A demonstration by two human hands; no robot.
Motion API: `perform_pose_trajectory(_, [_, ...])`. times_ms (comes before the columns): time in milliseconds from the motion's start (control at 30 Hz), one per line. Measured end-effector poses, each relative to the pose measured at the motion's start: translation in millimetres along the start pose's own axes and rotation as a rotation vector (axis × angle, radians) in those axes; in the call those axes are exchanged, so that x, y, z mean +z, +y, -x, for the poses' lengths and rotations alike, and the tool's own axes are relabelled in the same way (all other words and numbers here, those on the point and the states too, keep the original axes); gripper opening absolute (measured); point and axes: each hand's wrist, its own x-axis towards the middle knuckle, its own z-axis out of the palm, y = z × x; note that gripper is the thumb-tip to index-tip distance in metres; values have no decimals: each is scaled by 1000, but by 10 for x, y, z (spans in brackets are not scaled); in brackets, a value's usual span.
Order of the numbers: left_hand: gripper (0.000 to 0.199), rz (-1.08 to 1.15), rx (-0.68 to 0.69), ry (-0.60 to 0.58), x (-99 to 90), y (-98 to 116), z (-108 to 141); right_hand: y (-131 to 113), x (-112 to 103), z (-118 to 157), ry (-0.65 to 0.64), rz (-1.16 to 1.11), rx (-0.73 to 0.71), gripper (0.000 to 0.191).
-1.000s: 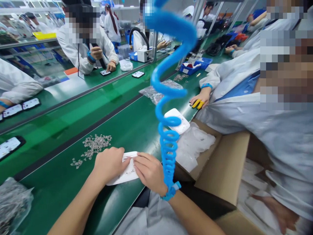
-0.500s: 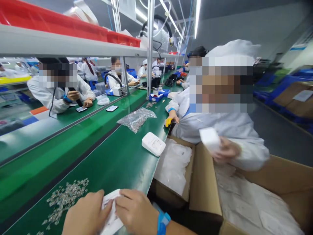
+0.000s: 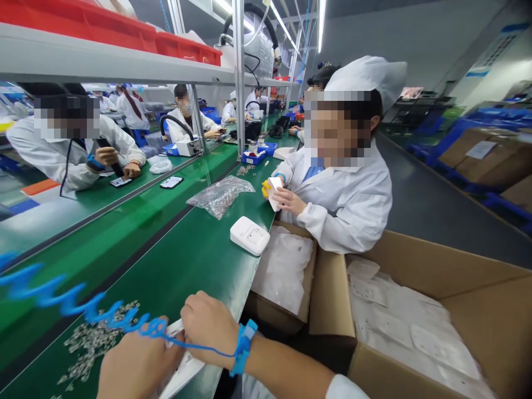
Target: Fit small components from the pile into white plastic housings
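Note:
Near the bottom of the head view, my left hand [image 3: 135, 360] is closed on a white plastic casing [image 3: 185, 374] at the bench edge. My right hand [image 3: 210, 327] has its fingers curled against the upper part of the same casing; its fingertips are partly hidden. A blue strap [image 3: 244, 348] circles my right wrist, with a coiled blue cord [image 3: 75, 302] stretching from it to the left. Beside my left hand lies a loose pile of small metal pieces [image 3: 93, 341]. Another white casing [image 3: 250, 235] rests farther up the bench.
A clear bag of small parts [image 3: 222, 195] lies on the green bench [image 3: 199, 260]. Cardboard boxes [image 3: 332, 293] with bagged white parts stand at the right. A co-worker [image 3: 349, 194] beside them holds a white piece [image 3: 274, 194]. Red bins [image 3: 103, 41] sit on the overhead shelf.
The view has shifted slightly right. The coiled cord has come into view across the bench. My right hand has turned over the casing. The co-worker has brought the white piece to both hands.

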Motion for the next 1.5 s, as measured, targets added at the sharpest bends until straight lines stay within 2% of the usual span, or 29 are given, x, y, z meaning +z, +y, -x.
perform_pose_trajectory(133, [47, -1, 60, 3, -11, 19, 19, 8, -40, -85, -61, 51, -42, 7])
perform_pose_trajectory(267, [43, 13, 5, 25, -7, 42, 24, 60, -90, -69, -62, 59, -93, 7])
perform_pose_trajectory(367, [40, 44, -9, 5, -2, 28, 31, 73, -88, -76, -74, 47, -78, 9])
perform_pose_trajectory(467, [35, 62, 30, 8, 5, -27, 29, 29, -76, -119, -75, 52, -109, 15])
perform_pose_trajectory(600, [31, 58, 66, 2, 11, -95, -4, -49, -140, -181, -111, 53, -116, 13])
perform_pose_trajectory(800, [26, 23, 67, 24, -69, -55, 48, -113, -205, -162, -140, 29, -85, 17])
perform_pose_trajectory(900, [25, 1, 80, 29, -95, -31, 82, -145, -175, -157, -144, 35, -42, 10])
perform_pose_trajectory(1067, [32, 7, 60, 32, -68, -6, 101, -148, -121, -198, -188, 113, -129, 4])
perform_pose_trajectory(1300, [30, 29, 38, 96, -75, 50, 165, -106, -218, -162, -147, 142, -207, 6])
perform_pose_trajectory(1500, [26, 34, 43, 126, -73, 29, 176, -218, -272, -160, -159, 153, -179, 7])
